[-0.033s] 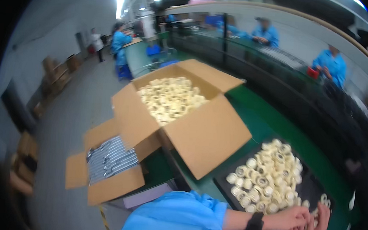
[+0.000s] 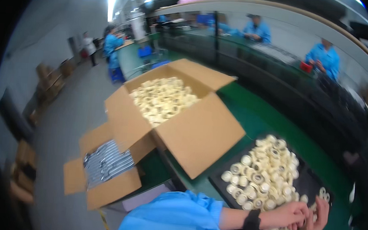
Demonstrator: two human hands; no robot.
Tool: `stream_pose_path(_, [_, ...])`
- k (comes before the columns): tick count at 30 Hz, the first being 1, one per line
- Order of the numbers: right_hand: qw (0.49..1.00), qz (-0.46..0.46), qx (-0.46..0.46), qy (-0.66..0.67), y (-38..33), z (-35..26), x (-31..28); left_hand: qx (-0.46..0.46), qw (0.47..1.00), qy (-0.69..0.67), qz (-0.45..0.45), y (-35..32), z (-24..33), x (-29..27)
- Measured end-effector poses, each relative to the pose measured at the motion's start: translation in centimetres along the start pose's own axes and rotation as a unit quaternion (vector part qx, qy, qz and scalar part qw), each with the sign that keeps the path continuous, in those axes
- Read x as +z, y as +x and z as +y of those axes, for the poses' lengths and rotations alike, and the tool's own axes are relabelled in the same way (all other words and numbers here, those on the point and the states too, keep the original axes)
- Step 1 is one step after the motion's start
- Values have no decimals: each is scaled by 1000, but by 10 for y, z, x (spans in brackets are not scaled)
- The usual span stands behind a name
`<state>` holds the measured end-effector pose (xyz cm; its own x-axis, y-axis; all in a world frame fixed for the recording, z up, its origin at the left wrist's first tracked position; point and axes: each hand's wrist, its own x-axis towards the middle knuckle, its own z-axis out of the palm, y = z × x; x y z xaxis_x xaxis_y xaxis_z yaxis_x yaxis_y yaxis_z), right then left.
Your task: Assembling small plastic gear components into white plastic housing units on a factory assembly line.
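Observation:
My left hand (image 2: 287, 215), with a dark band on its wrist, reaches in from a blue sleeve (image 2: 176, 216) and has its fingers curled closed. Beside it, my right hand (image 2: 317, 223) is raised with bent fingers, and the fingertips of both hands meet. Anything between them is too small or hidden to make out. Both hands are over the lower right part of a black tray (image 2: 306, 181). On the tray lies a heap of small round cream-coloured parts (image 2: 266, 173), some with dark ring-shaped centres. Several of these parts show just below my hands.
Behind the tray stands an open cardboard box (image 2: 200, 133) full of similar cream parts. A smaller open carton (image 2: 115, 192) at left holds rows of silvery-grey pieces (image 2: 107, 163). Beyond the green bench (image 2: 253, 107) runs a dark partition (image 2: 278, 75); people in blue work behind it.
The whole scene has shifted slightly left in the picture as the view turned. My hands stay together over the tray, with only slight finger movement.

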<state>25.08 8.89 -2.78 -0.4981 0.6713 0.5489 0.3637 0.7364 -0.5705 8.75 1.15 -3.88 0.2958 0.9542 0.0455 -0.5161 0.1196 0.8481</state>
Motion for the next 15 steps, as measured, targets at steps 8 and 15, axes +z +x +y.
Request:
stream_pose_path(8, [998,-2,38,56,6,-10,-3,-61,997,45,-1,-1,11,-1])
stream_pose_path(15, [998,-21,33,46,3,-7,2,-56,998,33,2,-2,11,-4])
